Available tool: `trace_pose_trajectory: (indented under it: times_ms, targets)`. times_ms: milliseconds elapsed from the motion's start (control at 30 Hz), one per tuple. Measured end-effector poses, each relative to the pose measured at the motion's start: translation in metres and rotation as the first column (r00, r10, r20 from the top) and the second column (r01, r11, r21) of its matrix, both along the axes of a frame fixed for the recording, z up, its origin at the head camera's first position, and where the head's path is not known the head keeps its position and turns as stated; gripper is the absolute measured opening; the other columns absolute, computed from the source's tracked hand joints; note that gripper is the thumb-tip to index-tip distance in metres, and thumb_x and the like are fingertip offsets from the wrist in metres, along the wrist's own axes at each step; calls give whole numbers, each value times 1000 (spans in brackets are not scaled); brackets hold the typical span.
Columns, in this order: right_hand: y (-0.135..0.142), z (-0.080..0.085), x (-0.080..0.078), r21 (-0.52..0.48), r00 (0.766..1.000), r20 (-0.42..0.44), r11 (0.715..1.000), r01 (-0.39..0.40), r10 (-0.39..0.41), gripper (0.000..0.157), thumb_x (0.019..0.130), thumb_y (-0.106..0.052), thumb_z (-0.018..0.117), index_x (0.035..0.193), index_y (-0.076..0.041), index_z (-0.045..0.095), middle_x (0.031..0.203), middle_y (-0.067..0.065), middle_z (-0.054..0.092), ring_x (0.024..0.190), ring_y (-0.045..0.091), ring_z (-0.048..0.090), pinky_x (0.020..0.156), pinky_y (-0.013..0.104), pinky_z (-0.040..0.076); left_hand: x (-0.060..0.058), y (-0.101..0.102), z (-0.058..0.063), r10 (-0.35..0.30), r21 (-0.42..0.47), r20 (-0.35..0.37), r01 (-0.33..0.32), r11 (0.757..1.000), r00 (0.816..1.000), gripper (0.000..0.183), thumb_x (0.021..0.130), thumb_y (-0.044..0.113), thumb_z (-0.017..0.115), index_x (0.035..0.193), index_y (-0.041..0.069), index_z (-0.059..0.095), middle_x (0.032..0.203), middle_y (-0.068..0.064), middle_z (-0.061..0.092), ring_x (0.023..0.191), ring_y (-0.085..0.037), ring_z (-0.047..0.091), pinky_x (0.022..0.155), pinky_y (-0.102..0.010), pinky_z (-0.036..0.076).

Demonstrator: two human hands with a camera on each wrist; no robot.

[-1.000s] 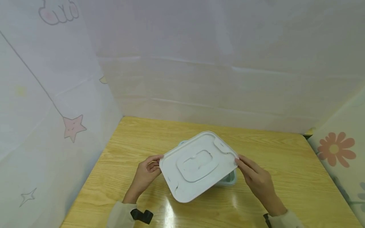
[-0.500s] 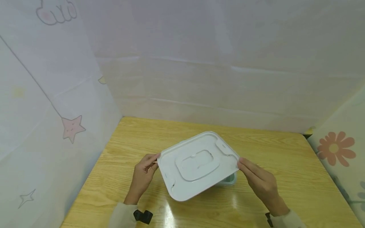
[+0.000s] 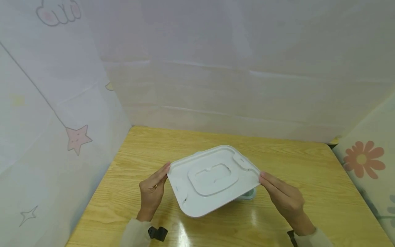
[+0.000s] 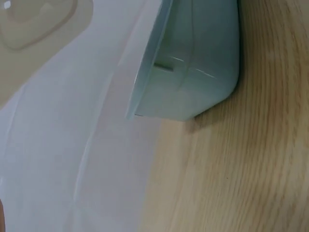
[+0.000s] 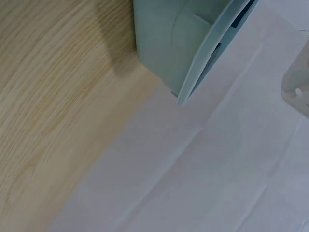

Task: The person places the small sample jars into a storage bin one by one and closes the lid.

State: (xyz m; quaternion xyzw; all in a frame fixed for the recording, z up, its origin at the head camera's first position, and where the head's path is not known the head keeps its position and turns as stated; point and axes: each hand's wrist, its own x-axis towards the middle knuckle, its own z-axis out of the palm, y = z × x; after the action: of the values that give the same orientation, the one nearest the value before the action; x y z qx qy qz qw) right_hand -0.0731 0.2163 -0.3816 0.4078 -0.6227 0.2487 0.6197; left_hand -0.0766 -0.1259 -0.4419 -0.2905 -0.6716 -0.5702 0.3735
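A white rectangular lid (image 3: 213,180) with a raised oval pattern is held between both hands, turned askew and tilted. The left hand (image 3: 152,193) pinches its left corner, and the right hand (image 3: 284,199) grips the corner opposite. Beneath the lid stands a pale green plastic box (image 3: 248,195), mostly hidden in the head view. From the left wrist, the box (image 4: 193,63) shows its side wall and rim, with the lid (image 4: 38,34) raised apart from it. The right wrist view has the box (image 5: 174,43) too, and a lid corner (image 5: 298,89) at the edge.
The box rests on a wood-grain table (image 3: 308,178). A pale printed sheet (image 3: 216,68) hangs behind it, with a pink star (image 3: 78,139) on the left side and a red flower (image 3: 363,159) on the right. A black wrist strap (image 3: 158,233) sits at the left sleeve.
The lid has turned slightly and shifted a little left. The left hand has moved left and its fingers now lie straighter along the lid's corner; the right hand has slid slightly right and down.
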Motion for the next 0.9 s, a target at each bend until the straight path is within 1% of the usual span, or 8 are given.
trace_pose_trajectory:
  times_ms: [133,267,400,500,600,700,767,900]
  targets:
    - [0,1,3,-46,999,15,998,-30,31,12,87,0,64,83,7,73,88,15,73,88,18,71,80,16,52,-2,4,4,-29,72,-65,34,997,997,24,87,-8,58,109,-15,63,122,-12,61,114,-16,61,87,-24,50]
    - [1,0,7,-85,999,46,996,-14,18,12,86,-2,65,82,7,73,87,15,73,88,17,71,81,15,52,-4,9,5,-23,133,-72,33,991,997,23,86,-12,58,108,-15,64,119,-12,63,111,-17,63,86,-25,51]
    - [2,2,6,-147,990,88,984,-98,112,13,84,-1,67,79,10,72,87,18,72,87,18,72,80,16,53,-4,14,6,-3,192,-48,12,981,999,23,83,-16,58,105,-14,65,115,-11,66,107,-17,65,84,-26,52]
    - [1,5,6,-201,965,116,957,-211,237,15,83,2,68,75,15,69,84,23,71,87,20,72,79,18,54,-5,19,7,7,235,-20,-2,972,1000,24,83,-18,58,105,-14,66,111,-10,67,104,-17,66,82,-25,53]
    - [-1,8,5,-252,939,152,931,-265,308,15,82,4,68,75,18,68,85,25,70,91,19,71,79,18,54,-5,23,9,12,278,2,-12,961,1000,23,81,-21,57,103,-18,65,109,-10,69,100,-16,68,81,-24,53]
    - [-3,9,1,-310,915,185,904,-293,359,15,81,6,68,77,21,67,89,24,70,91,19,71,79,18,54,-6,28,9,2,321,24,-10,947,1000,21,80,-25,55,100,-25,60,108,-9,69,97,-15,69,79,-23,53]
    - [-4,8,-2,-357,893,206,881,-312,400,15,80,8,68,78,23,65,90,23,70,91,19,71,78,18,54,-6,31,8,13,339,65,-35,940,998,19,81,-24,55,99,-26,59,107,-5,70,97,-12,69,78,-22,54]
    - [-6,3,-8,-440,872,289,864,-244,394,14,80,10,68,79,23,65,91,16,72,84,10,71,68,9,49,-5,38,7,60,367,179,-123,922,982,19,84,-18,57,101,-24,60,105,3,71,94,-7,69,76,-21,54]
